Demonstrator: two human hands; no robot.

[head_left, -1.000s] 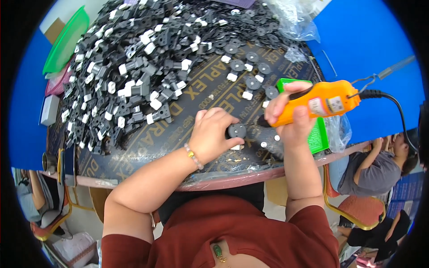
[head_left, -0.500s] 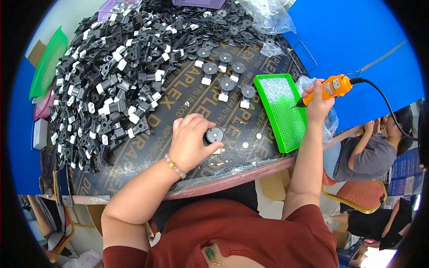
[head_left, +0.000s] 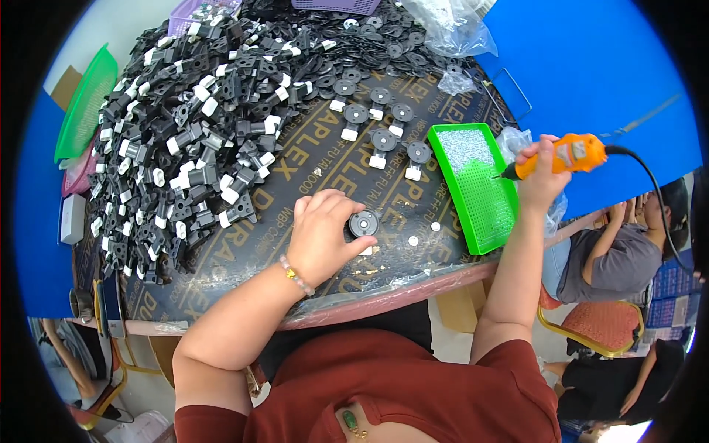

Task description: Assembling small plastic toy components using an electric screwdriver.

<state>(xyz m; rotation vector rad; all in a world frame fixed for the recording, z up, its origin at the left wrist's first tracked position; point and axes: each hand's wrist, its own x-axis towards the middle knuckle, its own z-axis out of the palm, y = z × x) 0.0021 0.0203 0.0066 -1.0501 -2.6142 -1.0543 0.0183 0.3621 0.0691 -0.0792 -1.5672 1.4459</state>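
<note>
One round black disc (head_left: 365,224), perforated green tray (head_left: 484,209), orange screwdriver (head_left: 570,153)

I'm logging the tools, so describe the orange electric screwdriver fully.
The electric screwdriver has a smooth, plastic-looking orange body with a pale label, a dark nose and a thin bit. Gripped in the right hand, it points leftward, bit over the green tray; contact is unclear. A black cable leaves its rear. Whether it is running cannot be told.
</note>
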